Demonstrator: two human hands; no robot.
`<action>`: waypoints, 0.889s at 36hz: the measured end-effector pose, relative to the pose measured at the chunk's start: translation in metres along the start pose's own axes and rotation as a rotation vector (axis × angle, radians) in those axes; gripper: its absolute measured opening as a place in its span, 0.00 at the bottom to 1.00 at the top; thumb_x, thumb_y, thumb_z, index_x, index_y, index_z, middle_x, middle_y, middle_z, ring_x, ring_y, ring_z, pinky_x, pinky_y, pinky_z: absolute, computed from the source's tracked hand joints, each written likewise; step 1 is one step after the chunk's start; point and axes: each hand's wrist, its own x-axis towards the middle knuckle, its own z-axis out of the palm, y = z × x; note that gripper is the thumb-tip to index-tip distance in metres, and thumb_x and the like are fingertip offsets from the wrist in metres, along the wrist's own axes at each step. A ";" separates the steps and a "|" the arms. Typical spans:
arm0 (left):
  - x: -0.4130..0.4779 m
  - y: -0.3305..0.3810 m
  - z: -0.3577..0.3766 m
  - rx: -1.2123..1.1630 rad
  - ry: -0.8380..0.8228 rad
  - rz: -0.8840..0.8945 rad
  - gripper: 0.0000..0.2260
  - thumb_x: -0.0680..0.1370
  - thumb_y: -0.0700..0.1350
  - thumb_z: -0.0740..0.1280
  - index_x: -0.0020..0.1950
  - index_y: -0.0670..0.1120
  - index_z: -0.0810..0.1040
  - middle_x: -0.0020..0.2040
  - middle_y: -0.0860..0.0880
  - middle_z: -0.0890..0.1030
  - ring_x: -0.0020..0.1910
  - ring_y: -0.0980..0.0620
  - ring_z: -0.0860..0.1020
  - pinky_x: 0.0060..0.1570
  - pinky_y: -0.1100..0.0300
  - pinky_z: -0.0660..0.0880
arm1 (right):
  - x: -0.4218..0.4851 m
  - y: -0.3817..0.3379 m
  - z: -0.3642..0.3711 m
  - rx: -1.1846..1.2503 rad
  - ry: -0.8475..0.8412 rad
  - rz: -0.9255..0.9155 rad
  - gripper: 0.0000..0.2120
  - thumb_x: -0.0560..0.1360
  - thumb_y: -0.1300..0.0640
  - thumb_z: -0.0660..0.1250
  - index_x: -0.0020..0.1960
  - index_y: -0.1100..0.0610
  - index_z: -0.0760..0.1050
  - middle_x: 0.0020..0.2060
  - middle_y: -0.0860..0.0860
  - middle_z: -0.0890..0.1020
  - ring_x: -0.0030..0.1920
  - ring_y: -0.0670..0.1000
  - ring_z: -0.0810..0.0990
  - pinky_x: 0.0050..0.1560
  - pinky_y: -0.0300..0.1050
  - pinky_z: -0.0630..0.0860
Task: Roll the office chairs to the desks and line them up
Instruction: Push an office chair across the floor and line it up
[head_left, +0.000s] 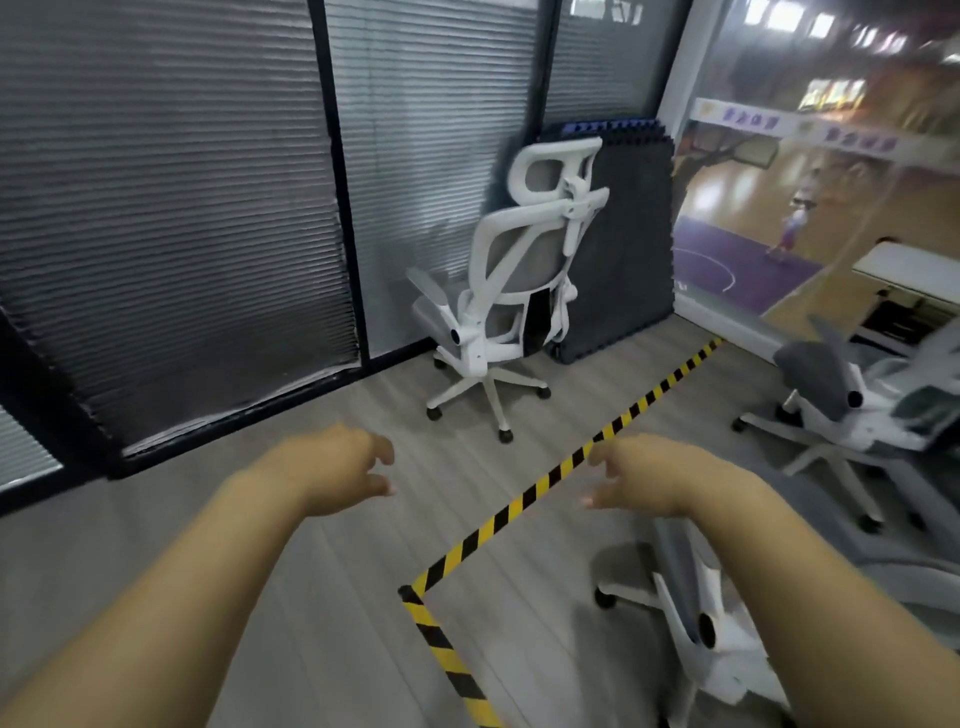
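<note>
Head view: left hand (337, 467) and right hand (644, 480) reach forward over floor (311, 597); each grip loose, fingers half-curled, holding nothing. White chair (511, 270) upright at far floor edge, just beside foam mats (628, 234), well apart from hands, open floor between. Striped tape (540, 491) crosses floor. Second chair (841, 415) at right edge, blurred. Third chair (696, 623) partly hidden under right forearm, cut off.

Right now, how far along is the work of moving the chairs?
Perhaps done: the near chair and the far chair stand on the right, the far one by a desk. In hand: nothing; left hand and right hand reach forward, empty. Left: the corner chair by the blinds.
</note>
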 end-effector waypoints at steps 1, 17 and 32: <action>0.017 0.001 -0.005 0.001 -0.002 0.013 0.19 0.76 0.60 0.63 0.65 0.57 0.70 0.62 0.53 0.74 0.57 0.52 0.74 0.54 0.56 0.73 | 0.011 0.006 -0.006 0.003 -0.003 0.015 0.29 0.73 0.38 0.64 0.70 0.48 0.64 0.63 0.48 0.75 0.61 0.52 0.74 0.59 0.49 0.72; 0.282 0.045 -0.095 -0.029 -0.003 0.083 0.19 0.76 0.59 0.64 0.65 0.57 0.71 0.62 0.54 0.76 0.58 0.53 0.75 0.54 0.58 0.72 | 0.229 0.108 -0.137 -0.023 0.006 0.082 0.30 0.75 0.39 0.63 0.72 0.50 0.62 0.64 0.51 0.74 0.63 0.55 0.73 0.59 0.49 0.71; 0.489 0.033 -0.161 -0.031 0.000 0.077 0.17 0.75 0.60 0.63 0.62 0.57 0.74 0.58 0.53 0.78 0.55 0.52 0.76 0.54 0.53 0.75 | 0.418 0.146 -0.231 -0.046 -0.046 0.031 0.31 0.75 0.39 0.62 0.73 0.51 0.60 0.67 0.51 0.72 0.64 0.54 0.72 0.60 0.48 0.69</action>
